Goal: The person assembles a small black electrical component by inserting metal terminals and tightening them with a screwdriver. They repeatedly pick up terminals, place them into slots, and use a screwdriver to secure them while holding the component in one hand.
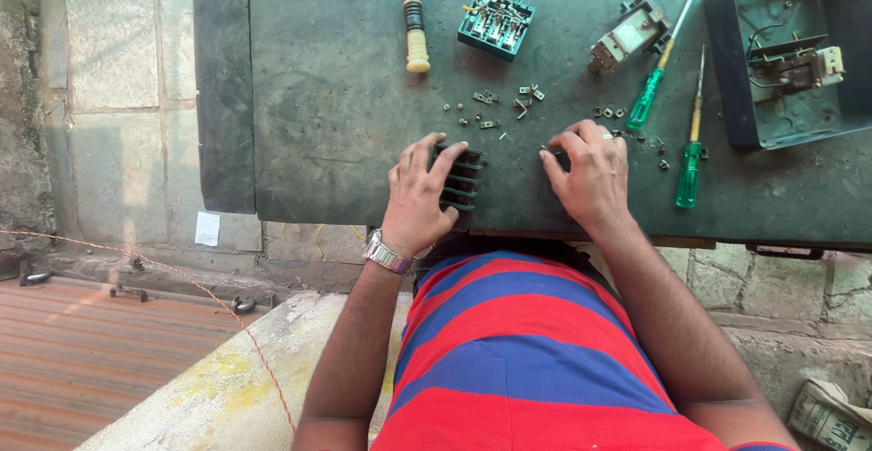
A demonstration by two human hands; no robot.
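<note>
Left hand (418,198) fingers spread over black finned part (459,178); right hand (590,174) pinching small piece (552,152) (dark).

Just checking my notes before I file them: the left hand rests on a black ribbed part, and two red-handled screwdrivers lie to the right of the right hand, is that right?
Not quite: in the head view the two screwdrivers have green handles, not red. The left hand does rest on the black ribbed part, and they lie right of the right hand.
</note>
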